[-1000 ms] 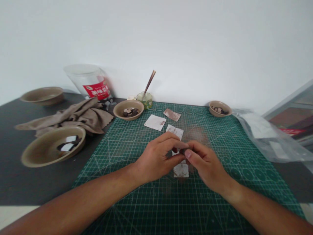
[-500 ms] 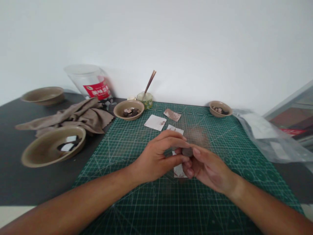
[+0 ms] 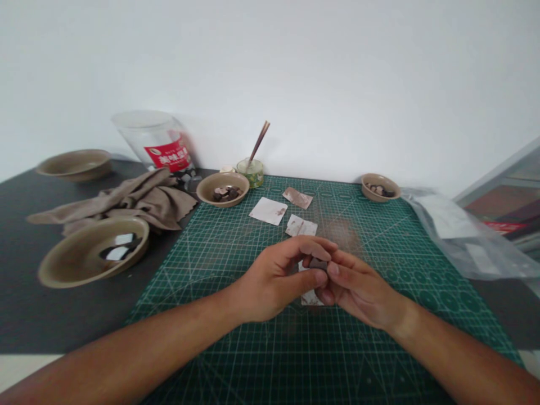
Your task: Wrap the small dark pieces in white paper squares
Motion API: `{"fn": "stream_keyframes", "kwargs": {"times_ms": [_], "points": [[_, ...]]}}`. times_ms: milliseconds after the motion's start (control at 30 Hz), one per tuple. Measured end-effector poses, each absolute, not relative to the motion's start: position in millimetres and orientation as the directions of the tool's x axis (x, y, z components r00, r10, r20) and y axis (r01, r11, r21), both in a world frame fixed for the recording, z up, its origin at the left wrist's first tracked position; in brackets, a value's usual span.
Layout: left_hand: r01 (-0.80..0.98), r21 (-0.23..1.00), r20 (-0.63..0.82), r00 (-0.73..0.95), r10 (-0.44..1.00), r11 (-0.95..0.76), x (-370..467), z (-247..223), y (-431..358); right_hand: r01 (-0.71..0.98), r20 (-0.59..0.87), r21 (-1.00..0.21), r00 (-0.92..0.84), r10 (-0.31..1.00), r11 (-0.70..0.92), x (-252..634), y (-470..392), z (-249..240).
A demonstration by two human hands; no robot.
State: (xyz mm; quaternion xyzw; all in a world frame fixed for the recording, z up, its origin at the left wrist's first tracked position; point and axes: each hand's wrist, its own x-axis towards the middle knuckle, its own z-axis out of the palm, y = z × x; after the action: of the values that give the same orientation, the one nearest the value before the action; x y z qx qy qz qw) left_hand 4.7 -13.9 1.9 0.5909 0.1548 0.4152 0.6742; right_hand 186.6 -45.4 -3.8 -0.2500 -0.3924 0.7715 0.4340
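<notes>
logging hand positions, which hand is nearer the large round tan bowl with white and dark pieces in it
Left. The left hand is to the right of the bowl, over the green gridded cutting mat; the right hand is farther right.

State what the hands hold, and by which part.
The left hand and right hand hold a small, dark-brown piece of unclear material by its edge, at the fingertips; its full shape is hidden.
</notes>
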Motion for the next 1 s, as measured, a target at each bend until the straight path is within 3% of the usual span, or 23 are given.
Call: {"fn": "stream_keyframes", "kwargs": {"times_ms": [100,200,367,533,600,667,733,800,867,1000], "points": [[-0.456,0.883,0.236,0.64,0.731,0.114,8.1,3.7,-17.7,-0.462,-0.03,-0.833,-0.512,0.858,-0.305,186.8,-44.8,-6.5],[-0.446,0.887,0.222,0.64,0.736,0.12,8.6,5.6,-18.0,-0.461,-0.025,-0.83,-0.532,0.846,-0.314,186.6,-44.3,-7.2],[-0.297,0.952,0.246,0.586,0.772,-0.077,5.1,4.2,-15.8,-0.462,-0.016,-0.821,-0.57,0.821,-0.336,186.6,-43.7,-8.2],[-0.174,0.94,0.34,0.515,0.787,-0.292,3.3,3.7,-17.1,-0.442,-0.016,-0.832,-0.585,0.811,-0.335,191.1,-43.2,-10.0],[-0.104,0.925,0.37,0.469,0.802,-0.366,2.9,4.3,-14.9,-0.359,0.025,-0.908,-0.559,0.829,-0.215,193.9,-44.4,-6.3],[-0.031,0.9,0.416,0.355,0.837,-0.434,2.5,3.8,-9.2,-0.177,0.155,-0.982,-0.531,0.833,0.07,195.3,-47.4,-0.6],[0.058,0.889,0.428,0.242,0.871,-0.454,1.9,1.6,-0.9,0.039,0.339,-0.902,-0.552,0.762,0.429,193.9,-52.3,4.5],[0.107,0.885,0.428,0.197,0.882,-0.454,1.2,-1.4,7.8,0.159,0.448,-0.735,-0.617,0.647,0.66,189.7,-58.4,6.8],[0.141,0.879,0.433,0.169,0.886,-0.456,0.9,-4.2,14.4,0.199,0.464,-0.643,-0.667,0.583,0.739,184.3,-64.6,6.2],[0.186,0.879,0.413,0.166,0.895,-0.44,1.3,-6.8,19.8,0.265,0.406,-0.581,-0.724,0.557,0.769,177.2,-73.6,2.0]]}}
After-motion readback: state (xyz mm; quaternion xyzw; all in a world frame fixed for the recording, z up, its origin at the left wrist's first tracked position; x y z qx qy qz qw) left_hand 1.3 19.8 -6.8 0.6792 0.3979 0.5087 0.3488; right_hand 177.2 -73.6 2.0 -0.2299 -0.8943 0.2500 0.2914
